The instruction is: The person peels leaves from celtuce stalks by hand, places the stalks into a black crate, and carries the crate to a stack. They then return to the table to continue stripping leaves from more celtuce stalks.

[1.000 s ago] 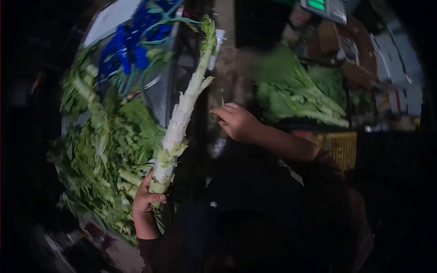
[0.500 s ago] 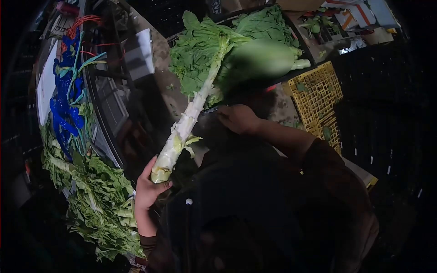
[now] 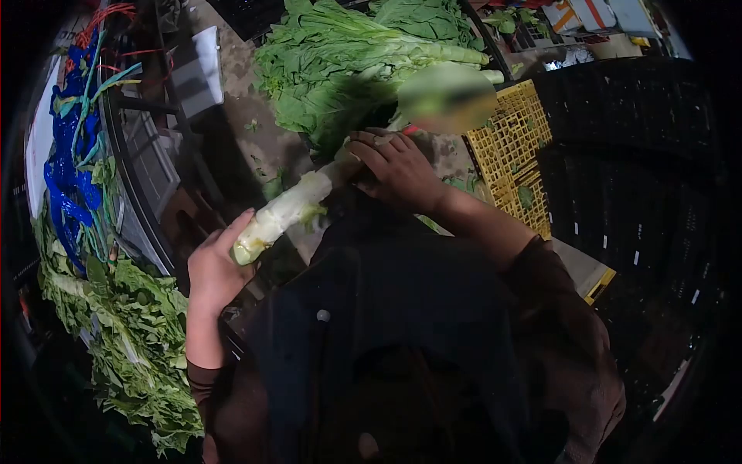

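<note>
A pale, knobbly celtuce stem [image 3: 287, 207] lies slantwise in front of my body, its cut butt end toward the lower left. My left hand [image 3: 215, 267] is closed around that thick butt end. Farther up the same stalk, my right hand [image 3: 398, 168] wraps its fingers over the stem, which is in shadow there. Just beyond the right hand is a heap of leafy celtuces [image 3: 332, 66], with pale stalks pointing right. How the held stalk's leafy top lies against this heap is hard to make out.
A yellow plastic crate [image 3: 510, 127] stands on the right beside dark stacked crates [image 3: 618, 162]. On the left, blue and green straps [image 3: 69, 174] hang above a pile of stripped leaves [image 3: 135, 340]. A white panel [image 3: 199, 73] leans behind. A blurred patch hides part of the middle.
My right hand has moved onto the celtuce stem and now grips it. The stalk has shifted, its leafy top now dropped toward the heap. My left hand keeps its hold on the butt.
</note>
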Action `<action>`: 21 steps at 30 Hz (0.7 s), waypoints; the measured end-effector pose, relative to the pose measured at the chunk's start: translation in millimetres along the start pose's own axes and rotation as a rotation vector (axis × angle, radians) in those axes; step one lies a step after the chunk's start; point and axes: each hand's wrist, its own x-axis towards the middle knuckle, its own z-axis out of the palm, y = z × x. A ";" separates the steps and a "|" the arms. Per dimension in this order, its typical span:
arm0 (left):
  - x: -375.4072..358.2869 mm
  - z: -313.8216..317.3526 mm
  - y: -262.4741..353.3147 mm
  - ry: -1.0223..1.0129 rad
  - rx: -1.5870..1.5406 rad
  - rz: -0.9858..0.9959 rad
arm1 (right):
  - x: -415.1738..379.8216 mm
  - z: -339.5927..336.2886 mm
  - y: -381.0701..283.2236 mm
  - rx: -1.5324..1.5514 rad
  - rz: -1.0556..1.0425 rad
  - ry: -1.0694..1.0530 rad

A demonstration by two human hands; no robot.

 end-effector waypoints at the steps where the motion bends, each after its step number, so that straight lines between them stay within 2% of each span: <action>1: 6.6 -0.4 4.9 -0.041 0.014 0.013 | 3.3 -3.3 3.5 -0.061 -0.072 0.020; 2: 11.9 3.2 7.4 -0.038 0.005 0.003 | 4.2 -4.8 10.4 -0.059 -0.081 0.011; 4: 22.3 9.1 12.4 -0.039 -0.061 0.106 | 4.0 -8.7 31.1 -0.123 -0.090 -0.310; 5: 28.4 10.7 15.6 -0.039 -0.064 0.092 | 3.4 -5.4 46.3 -0.183 -0.079 -0.472; 6: 34.6 12.4 19.3 -0.081 -0.092 0.122 | 2.2 -11.6 53.9 -0.173 -0.093 -0.481; 8: 49.3 22.2 29.0 -0.115 -0.133 0.118 | 1.9 -29.0 74.9 0.018 0.099 -0.714; 9: 59.1 32.4 34.7 -0.128 -0.143 0.136 | -3.9 -33.8 93.3 0.027 0.074 -0.733; 11: 78.2 58.4 42.1 -0.137 -0.170 0.117 | -16.4 -43.2 135.9 0.035 0.028 -0.638; 13: 93.1 90.8 44.9 0.087 -0.209 0.154 | -8.7 -69.4 150.7 -0.153 0.121 -0.743; 14: 97.6 103.9 46.5 0.082 -0.207 0.116 | -10.6 -74.0 167.8 -0.174 0.187 -0.788; 16: 110.2 127.7 48.1 0.096 -0.200 -0.106 | -10.5 -81.7 199.4 -0.296 0.296 -0.898; 21: 138.4 165.3 65.3 0.080 -0.294 -0.204 | 3.8 -87.1 255.5 -0.268 0.327 -0.944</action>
